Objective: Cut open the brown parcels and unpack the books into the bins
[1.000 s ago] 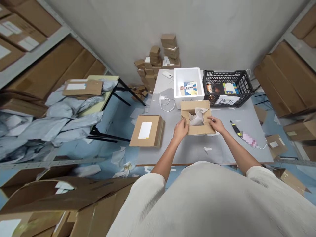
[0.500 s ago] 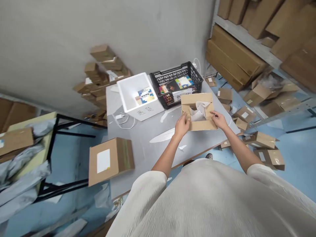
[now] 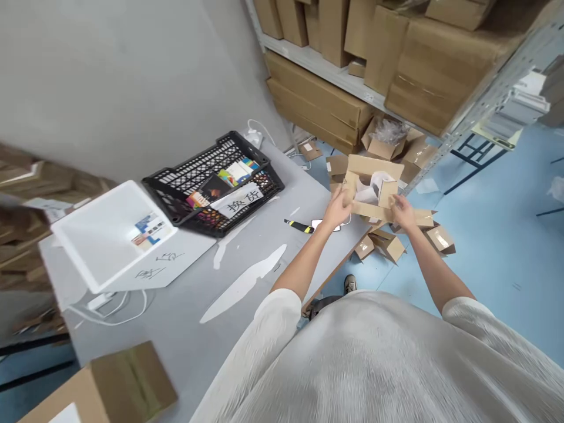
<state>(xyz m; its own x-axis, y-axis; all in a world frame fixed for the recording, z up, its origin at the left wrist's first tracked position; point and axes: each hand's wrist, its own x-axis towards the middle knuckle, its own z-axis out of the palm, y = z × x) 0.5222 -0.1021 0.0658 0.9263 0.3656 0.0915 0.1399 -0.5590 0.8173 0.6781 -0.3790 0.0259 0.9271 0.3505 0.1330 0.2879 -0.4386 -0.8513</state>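
An open cardboard box with crumpled white paper inside is held up between both hands, over the right edge of the table. My left hand grips its left side, the fingers closed on the cardboard. On the opposite side my right hand pinches the box's edge. Below and left of the box, a black and yellow strip lies on the table beside a white phone-like object, partly hidden by my left hand and forearm.
A black plastic crate holding colourful packs stands at the table's back, beside a white foam box. A closed carton sits at the front left. Several opened cartons lie on the floor beneath a loaded shelf.
My view has swung to the right. Both hands have carried the open box off to the right, from above the tabletop to its right edge. The black and yellow strip now shows.
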